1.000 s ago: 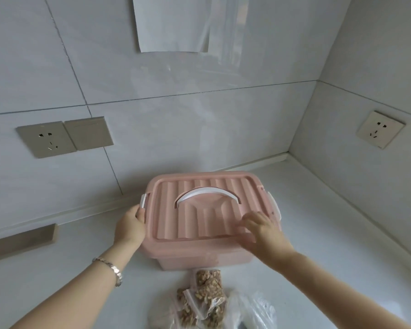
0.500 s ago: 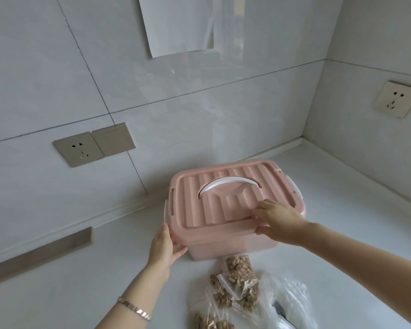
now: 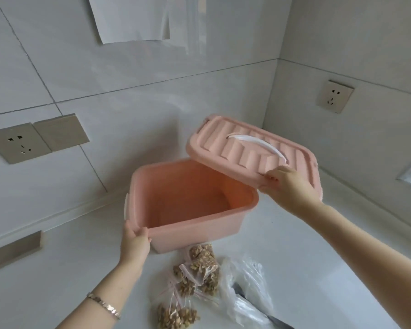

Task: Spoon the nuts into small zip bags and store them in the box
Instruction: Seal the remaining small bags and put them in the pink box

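The pink box (image 3: 195, 224) stands open on the white counter, its inside bare. My left hand (image 3: 135, 243) grips the box's near left corner rim. My right hand (image 3: 288, 187) holds the pink lid (image 3: 242, 148) by its near edge, lifted and tilted to the right of the box; the lid's white handle (image 3: 259, 144) faces up. Several small zip bags of nuts (image 3: 199, 269) lie on the counter just in front of the box.
A crumpled clear plastic bag (image 3: 244, 290) with a dark utensil part under it lies right of the nut bags. Tiled walls meet in a corner behind the box. Wall sockets (image 3: 17, 142) (image 3: 335, 96) sit left and right.
The lid has come off the box and moved up and to the right in my right hand. My left hand shifted to the box's front left corner.
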Demonstrator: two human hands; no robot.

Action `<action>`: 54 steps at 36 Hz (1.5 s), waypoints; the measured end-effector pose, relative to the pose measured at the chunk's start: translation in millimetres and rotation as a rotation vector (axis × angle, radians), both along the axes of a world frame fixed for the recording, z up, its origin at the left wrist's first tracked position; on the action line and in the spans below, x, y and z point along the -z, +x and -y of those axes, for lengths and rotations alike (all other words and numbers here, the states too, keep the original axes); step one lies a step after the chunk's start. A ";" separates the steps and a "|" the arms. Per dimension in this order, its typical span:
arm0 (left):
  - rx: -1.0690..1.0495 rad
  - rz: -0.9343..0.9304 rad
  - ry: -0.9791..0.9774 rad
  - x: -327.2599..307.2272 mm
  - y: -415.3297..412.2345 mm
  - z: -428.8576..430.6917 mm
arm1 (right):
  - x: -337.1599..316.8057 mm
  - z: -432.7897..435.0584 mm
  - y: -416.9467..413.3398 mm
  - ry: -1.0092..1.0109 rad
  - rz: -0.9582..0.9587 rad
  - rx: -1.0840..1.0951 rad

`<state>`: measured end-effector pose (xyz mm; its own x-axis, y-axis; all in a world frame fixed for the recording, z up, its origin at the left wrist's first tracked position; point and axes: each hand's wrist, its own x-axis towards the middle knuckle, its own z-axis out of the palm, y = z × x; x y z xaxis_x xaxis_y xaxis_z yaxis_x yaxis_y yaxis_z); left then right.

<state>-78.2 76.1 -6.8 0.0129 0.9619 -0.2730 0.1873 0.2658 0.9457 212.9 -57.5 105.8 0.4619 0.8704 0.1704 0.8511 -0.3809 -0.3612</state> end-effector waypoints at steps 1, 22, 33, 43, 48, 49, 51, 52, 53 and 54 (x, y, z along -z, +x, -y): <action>-0.007 -0.002 0.013 1.0 2.0 0.9 | 8.6 9.8 7.6 0.003 -0.011 0.062; -0.001 -0.079 0.112 5.7 5.4 2.1 | 187.5 92.9 3.3 -0.356 -0.222 0.607; 0.257 -0.389 0.161 43.0 -13.1 79.7 | 190.2 75.5 -51.4 -0.129 -0.156 0.232; 0.557 -0.609 0.132 64.3 -27.1 94.1 | 180.9 13.7 -160.8 -0.128 0.091 -0.222; 0.607 -0.735 0.147 69.4 -22.8 79.8 | 182.9 11.2 -157.0 -0.001 -0.020 -0.218; 0.615 -0.751 0.154 70.8 -20.4 77.2 | 178.8 13.0 -153.0 0.039 -0.073 -0.207; 0.606 -0.781 0.181 73.6 -15.1 72.8 | 167.2 17.5 -143.0 0.135 -0.164 -0.181; 0.592 -0.799 0.197 73.9 -12.9 71.3 | 160.1 19.6 -137.0 0.158 -0.200 -0.172; 0.582 -0.817 0.215 73.9 -11.7 69.9 | 150.5 22.3 -131.7 0.161 -0.231 -0.159; 0.581 -0.835 0.250 74.4 -11.3 68.2 | 141.2 25.1 -126.6 0.153 -0.265 -0.147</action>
